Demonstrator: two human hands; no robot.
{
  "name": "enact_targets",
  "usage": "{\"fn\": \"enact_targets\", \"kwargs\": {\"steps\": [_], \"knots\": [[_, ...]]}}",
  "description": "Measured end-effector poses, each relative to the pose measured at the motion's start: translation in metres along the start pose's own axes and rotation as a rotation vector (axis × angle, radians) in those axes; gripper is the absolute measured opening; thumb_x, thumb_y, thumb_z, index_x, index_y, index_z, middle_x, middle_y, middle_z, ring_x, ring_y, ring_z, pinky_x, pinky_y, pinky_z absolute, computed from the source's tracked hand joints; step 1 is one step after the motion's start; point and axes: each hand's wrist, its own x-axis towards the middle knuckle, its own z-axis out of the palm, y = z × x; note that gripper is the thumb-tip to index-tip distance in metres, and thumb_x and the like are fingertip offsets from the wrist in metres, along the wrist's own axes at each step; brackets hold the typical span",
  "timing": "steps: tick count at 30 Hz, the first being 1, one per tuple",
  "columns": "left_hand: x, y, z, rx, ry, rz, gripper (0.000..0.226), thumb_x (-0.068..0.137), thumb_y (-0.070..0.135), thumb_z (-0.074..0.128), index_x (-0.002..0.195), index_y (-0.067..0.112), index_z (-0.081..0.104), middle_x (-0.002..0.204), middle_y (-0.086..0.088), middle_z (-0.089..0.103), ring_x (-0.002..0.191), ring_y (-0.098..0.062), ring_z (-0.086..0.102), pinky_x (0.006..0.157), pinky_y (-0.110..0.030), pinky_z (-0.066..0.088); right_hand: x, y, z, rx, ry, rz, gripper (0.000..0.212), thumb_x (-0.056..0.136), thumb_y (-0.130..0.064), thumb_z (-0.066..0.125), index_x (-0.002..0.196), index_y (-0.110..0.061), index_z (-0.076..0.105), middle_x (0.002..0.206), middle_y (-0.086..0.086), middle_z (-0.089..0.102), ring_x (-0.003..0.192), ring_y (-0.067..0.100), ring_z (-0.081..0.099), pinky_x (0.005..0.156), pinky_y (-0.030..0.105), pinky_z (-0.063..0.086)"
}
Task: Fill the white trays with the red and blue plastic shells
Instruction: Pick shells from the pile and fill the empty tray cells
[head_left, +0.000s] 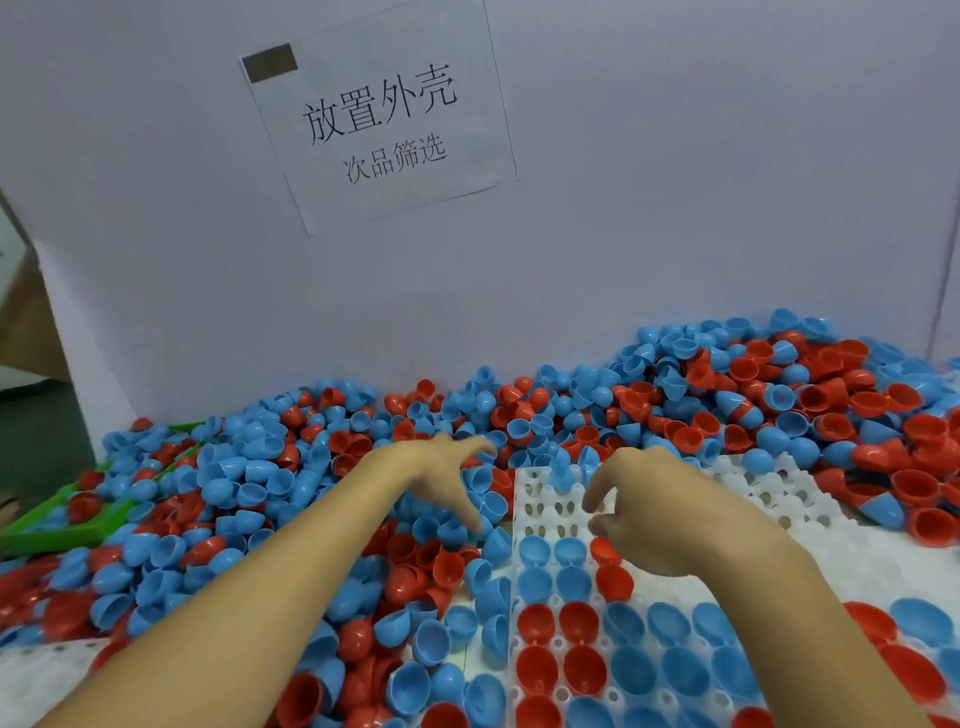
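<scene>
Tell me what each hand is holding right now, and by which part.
Neither hand plainly holds a shell. The left hand reaches spread-fingered into the loose shells; the right hand hovers, fingers curled, over the white tray.

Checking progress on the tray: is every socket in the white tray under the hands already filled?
No: the white tray shows empty sockets in its far rows beside the right hand.

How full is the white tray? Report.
Partly full. The white tray holds red and blue shells in its near rows; far holes gape empty.
</scene>
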Motion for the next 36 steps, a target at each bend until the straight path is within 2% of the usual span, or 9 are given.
{"fn": "enact_targets", "kwargs": {"steps": [3, 10, 13, 17, 21, 26, 28, 32, 36], "knots": [[0.015, -0.003, 0.007, 0.083, -0.088, -0.049, 0.110, 0.076, 0.044, 0.084, 0.157, 0.045, 0.009, 0.162, -0.011, 0.012, 0.141, -0.039, 0.035, 0.109, -0.050, 0.045, -0.001, 0.000, -0.001, 0.012, -0.008, -0.010, 0.028, 0.097, -0.029, 0.061, 0.125, -0.029, 0.064, 0.123, -0.001, 0.063, 0.101, 0.020, 0.065, 0.090, 0.037, 0.056], [0.038, -0.005, 0.013, 0.010, 0.103, -0.057, 0.100, 0.076, 0.036, 0.082, 0.154, 0.038, 0.021, 0.149, -0.013, 0.033, 0.128, -0.038, 0.046, 0.106, -0.051, 0.046, -0.001, 0.000, -0.002, 0.038, -0.011, -0.016, 0.028, 0.097, -0.030, 0.061, 0.125, -0.028, 0.064, 0.122, -0.001, 0.064, 0.101, 0.019, 0.065, 0.092, 0.037, 0.055], [0.046, -0.012, 0.021, 0.052, 0.275, -0.093, 0.081, 0.081, 0.027, 0.076, 0.149, 0.034, 0.032, 0.144, -0.007, 0.046, 0.120, -0.032, 0.054, 0.094, -0.046, 0.054, -0.001, 0.000, -0.003, 0.046, -0.014, -0.020, 0.028, 0.098, -0.030, 0.061, 0.125, -0.027, 0.064, 0.121, -0.001, 0.064, 0.100, 0.019, 0.065, 0.091, 0.036, 0.055], [0.052, -0.019, 0.030, 0.154, 0.298, -0.143, 0.082, 0.089, 0.019, 0.067, 0.155, 0.040, 0.024, 0.147, -0.009, 0.042, 0.124, -0.035, 0.053, 0.093, -0.047, 0.054, -0.001, 0.001, -0.003, 0.052, -0.013, -0.020, 0.029, 0.098, -0.030, 0.060, 0.127, -0.027, 0.064, 0.121, 0.001, 0.064, 0.100, 0.020, 0.066, 0.090, 0.036, 0.056], [0.054, -0.025, 0.033, 0.187, 0.383, -0.088, 0.080, 0.089, 0.010, 0.064, 0.154, 0.040, 0.028, 0.143, -0.007, 0.046, 0.118, -0.032, 0.056, 0.083, -0.040, 0.053, -0.002, 0.002, -0.004, 0.067, -0.019, -0.018, 0.029, 0.098, -0.029, 0.060, 0.127, -0.027, 0.063, 0.121, 0.001, 0.065, 0.100, 0.020, 0.066, 0.091, 0.037, 0.056], [0.052, -0.034, 0.026, -0.145, 0.496, -0.040, 0.061, 0.081, 0.013, 0.074, 0.134, 0.031, 0.050, 0.121, -0.005, 0.058, 0.102, -0.027, 0.060, 0.084, -0.044, 0.057, 0.000, 0.005, -0.005, 0.081, -0.017, -0.021, 0.030, 0.098, -0.030, 0.060, 0.128, -0.028, 0.062, 0.126, 0.002, 0.063, 0.106, 0.021, 0.065, 0.093, 0.035, 0.054], [0.052, -0.032, 0.016, -0.309, 0.551, -0.072, 0.063, 0.081, 0.013, 0.073, 0.137, 0.029, 0.049, 0.124, -0.008, 0.058, 0.106, -0.027, 0.060, 0.089, -0.043, 0.055, 0.000, 0.008, -0.005, 0.087, -0.018, -0.021, 0.030, 0.098, -0.031, 0.061, 0.128, -0.028, 0.062, 0.129, 0.002, 0.061, 0.109, 0.022, 0.063, 0.095, 0.036, 0.053], [0.050, -0.009, 0.002, -0.305, 0.397, -0.210, 0.076, 0.092, 0.047, 0.060, 0.156, 0.037, 0.021, 0.160, -0.020, 0.021, 0.140, -0.045, 0.036, 0.113, -0.054, 0.038, 0.000, 0.016, -0.009, 0.099, -0.025, -0.008, 0.031, 0.099, -0.031, 0.060, 0.129, -0.028, 0.061, 0.131, 0.002, 0.061, 0.111, 0.020, 0.062, 0.093, 0.032, 0.048], [0.049, 0.029, 0.011, -0.188, 0.280, -0.148, 0.090, 0.083, 0.080, 0.050, 0.157, 0.043, 0.016, 0.165, -0.016, 0.004, 0.146, -0.054, 0.019, 0.115, -0.065, 0.029, 0.000, 0.021, -0.011, 0.100, -0.027, 0.006, 0.031, 0.099, -0.034, 0.059, 0.129, -0.031, 0.059, 0.128, 0.001, 0.063, 0.108, 0.019, 0.063, 0.093, 0.031, 0.049]]}}
